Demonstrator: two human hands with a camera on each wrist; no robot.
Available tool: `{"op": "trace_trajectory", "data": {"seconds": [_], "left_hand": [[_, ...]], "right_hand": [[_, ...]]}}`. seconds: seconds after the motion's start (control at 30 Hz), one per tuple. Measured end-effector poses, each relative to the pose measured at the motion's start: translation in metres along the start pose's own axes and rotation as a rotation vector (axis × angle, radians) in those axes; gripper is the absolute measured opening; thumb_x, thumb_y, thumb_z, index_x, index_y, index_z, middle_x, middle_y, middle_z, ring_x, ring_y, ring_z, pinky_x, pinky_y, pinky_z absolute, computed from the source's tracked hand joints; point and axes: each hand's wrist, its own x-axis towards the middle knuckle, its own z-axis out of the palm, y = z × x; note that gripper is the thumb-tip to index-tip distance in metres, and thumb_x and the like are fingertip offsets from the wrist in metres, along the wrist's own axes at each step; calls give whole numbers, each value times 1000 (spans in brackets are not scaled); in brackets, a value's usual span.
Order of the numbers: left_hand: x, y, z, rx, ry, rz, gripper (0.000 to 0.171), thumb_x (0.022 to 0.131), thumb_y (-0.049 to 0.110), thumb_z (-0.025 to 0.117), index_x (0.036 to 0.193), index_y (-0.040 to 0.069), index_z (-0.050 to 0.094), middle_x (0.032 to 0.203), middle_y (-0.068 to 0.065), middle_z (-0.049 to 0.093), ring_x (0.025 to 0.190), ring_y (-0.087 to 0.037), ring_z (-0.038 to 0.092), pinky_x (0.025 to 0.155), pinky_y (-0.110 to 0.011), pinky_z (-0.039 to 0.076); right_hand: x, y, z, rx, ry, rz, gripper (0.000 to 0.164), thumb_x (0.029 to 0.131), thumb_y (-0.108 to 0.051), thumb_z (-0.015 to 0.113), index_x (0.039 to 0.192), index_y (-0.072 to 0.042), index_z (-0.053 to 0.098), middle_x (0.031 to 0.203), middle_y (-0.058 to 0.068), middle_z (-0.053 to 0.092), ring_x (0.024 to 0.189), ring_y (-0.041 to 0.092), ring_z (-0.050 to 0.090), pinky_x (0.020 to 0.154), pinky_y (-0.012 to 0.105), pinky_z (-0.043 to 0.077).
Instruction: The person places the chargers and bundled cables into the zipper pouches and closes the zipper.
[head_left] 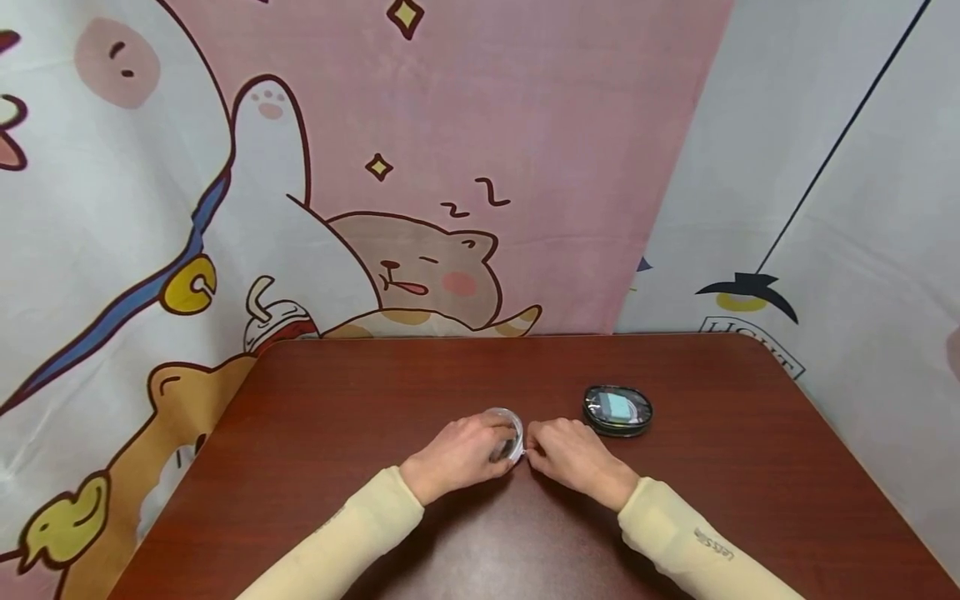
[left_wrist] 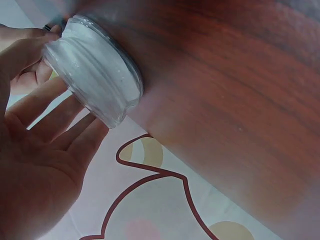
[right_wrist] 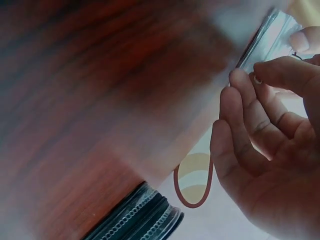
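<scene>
A small clear plastic zip pouch (head_left: 517,422) with whitish, see-through sides stands over the middle of the table. In the head view my left hand (head_left: 468,450) grips it from the left, and in the left wrist view the thumb and fingers hold the side wall of the pouch (left_wrist: 97,75). My right hand (head_left: 570,454) is at the pouch's right edge. Seen from the right wrist, its thumb and forefinger pinch a small metal zipper pull (right_wrist: 257,79) beside the pouch (right_wrist: 270,42); the other fingers are bent alongside.
A black-edged oval zip pouch (head_left: 618,410) with a clear top and a light blue item inside lies just beyond my right hand. The brown wooden table (head_left: 360,375) reaches back to a wall hung with cartoon-printed cloth (head_left: 562,167).
</scene>
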Motion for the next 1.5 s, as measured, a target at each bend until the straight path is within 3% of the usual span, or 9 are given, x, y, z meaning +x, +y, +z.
{"op": "trace_trajectory", "data": {"seconds": [0.13, 0.53, 1.13, 1.3, 1.5], "left_hand": [[0, 0, 0, 23, -12, 12, 19, 90, 29, 81, 105, 18, 75, 113, 3, 67, 83, -12, 65, 61, -30, 58], [-1, 1, 1, 73, -40, 37, 24, 90, 29, 80, 110, 17, 76, 123, 3, 69, 96, -17, 71, 63, -32, 60], [-1, -2, 1, 91, -54, 81, 27, 89, 29, 81, 112, 17, 76, 126, 0, 68, 110, -17, 68, 69, -32, 61], [-1, -4, 1, 61, -78, 105, 31, 89, 26, 80, 119, 16, 76, 131, -1, 68, 123, -18, 63, 85, -33, 60], [-3, -10, -2, -26, -97, 138, 37, 87, 15, 79, 123, 11, 75, 136, -4, 67, 134, -22, 57, 109, -34, 47]], "right_hand": [[1, -1, 2, -28, 16, 27, 23, 80, -12, 80, 75, -21, 60, 64, -12, 53, 53, 12, 50, 44, 30, 40], [6, -2, 4, -58, 28, 104, 23, 80, -14, 82, 75, -18, 60, 62, -6, 54, 52, 18, 53, 43, 36, 43], [12, 4, 7, -72, 28, 126, 22, 81, -15, 82, 76, -17, 60, 64, -4, 57, 53, 21, 56, 44, 38, 45], [12, 5, 5, -64, 23, 132, 23, 81, -13, 81, 76, -17, 59, 63, -4, 55, 53, 20, 55, 45, 38, 45], [8, 2, 4, -32, 2, 96, 21, 84, -13, 80, 76, -18, 60, 64, -8, 54, 54, 15, 53, 45, 33, 43]]}}
